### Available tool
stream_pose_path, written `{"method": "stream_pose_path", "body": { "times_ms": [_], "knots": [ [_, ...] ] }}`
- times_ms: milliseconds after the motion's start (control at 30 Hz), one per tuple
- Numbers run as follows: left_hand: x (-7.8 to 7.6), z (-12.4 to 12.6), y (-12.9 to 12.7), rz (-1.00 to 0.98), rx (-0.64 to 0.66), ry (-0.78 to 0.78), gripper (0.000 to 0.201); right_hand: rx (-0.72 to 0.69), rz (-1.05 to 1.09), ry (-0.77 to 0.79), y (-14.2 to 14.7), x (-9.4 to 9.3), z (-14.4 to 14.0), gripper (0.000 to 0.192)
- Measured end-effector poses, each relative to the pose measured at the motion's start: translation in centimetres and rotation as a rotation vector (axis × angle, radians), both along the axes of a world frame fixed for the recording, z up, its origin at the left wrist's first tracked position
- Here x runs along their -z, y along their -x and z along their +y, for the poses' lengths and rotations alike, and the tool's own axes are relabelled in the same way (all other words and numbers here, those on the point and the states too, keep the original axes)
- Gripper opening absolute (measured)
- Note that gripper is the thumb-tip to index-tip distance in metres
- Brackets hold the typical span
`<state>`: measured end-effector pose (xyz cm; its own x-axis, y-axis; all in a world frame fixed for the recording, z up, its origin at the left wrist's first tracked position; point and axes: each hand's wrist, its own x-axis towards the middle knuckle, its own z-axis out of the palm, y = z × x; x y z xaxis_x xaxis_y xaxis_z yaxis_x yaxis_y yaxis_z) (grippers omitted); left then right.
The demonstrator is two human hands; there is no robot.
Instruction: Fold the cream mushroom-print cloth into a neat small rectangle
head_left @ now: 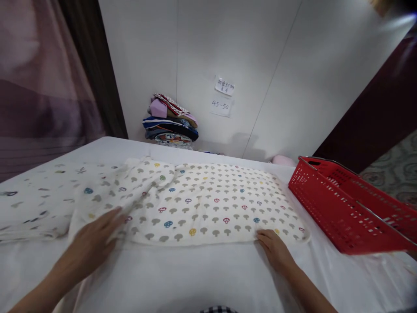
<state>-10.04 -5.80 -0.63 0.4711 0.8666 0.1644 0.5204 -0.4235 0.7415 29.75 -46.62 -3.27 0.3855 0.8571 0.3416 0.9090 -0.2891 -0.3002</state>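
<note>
A white blanket [208, 204] printed with grey and coloured mushrooms lies spread on a white-covered table. Its right part is nearly flat with rounded corners; its left part is wrinkled and folded over. My left hand [99, 237] is at the folded left part, fingers stretched out and slightly blurred by motion. At the front edge toward the right, my right hand [273, 248] has its fingers closed at the blanket's hem. Further left, more white fabric [35, 195] with a sparser print lies beside the folded part.
A red plastic basket [339, 204] with metal handles stands on the right of the table [182, 278]. Folded clothes [171, 119] are stacked by the back wall. Handwritten paper notes [222, 105] hang there. A pinkish curtain [42, 87] is at left.
</note>
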Motion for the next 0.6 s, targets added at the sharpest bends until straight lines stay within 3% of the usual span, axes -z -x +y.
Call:
{"method": "stream_pose_path", "body": {
  "times_ms": [100,200,400,600],
  "knots": [
    [0.3,0.6,-1.1,0.158,0.211,-0.060,0.034,0.028,0.125,0.067,-0.8,-1.7,0.4,0.028],
    [0.0,1.7,-1.4,0.219,0.197,-0.072,0.024,0.075,0.160,0.103,-1.8,-3.3,0.5,0.030],
    [-0.7,2.2,-1.1,0.298,0.255,-0.073,0.040,0.156,0.168,0.191,-2.6,-4.5,0.7,0.031],
    [0.1,3.5,-1.4,0.420,0.241,-0.245,0.032,0.143,0.228,0.166,-3.4,-6.7,2.1,0.032]
  ]
}}
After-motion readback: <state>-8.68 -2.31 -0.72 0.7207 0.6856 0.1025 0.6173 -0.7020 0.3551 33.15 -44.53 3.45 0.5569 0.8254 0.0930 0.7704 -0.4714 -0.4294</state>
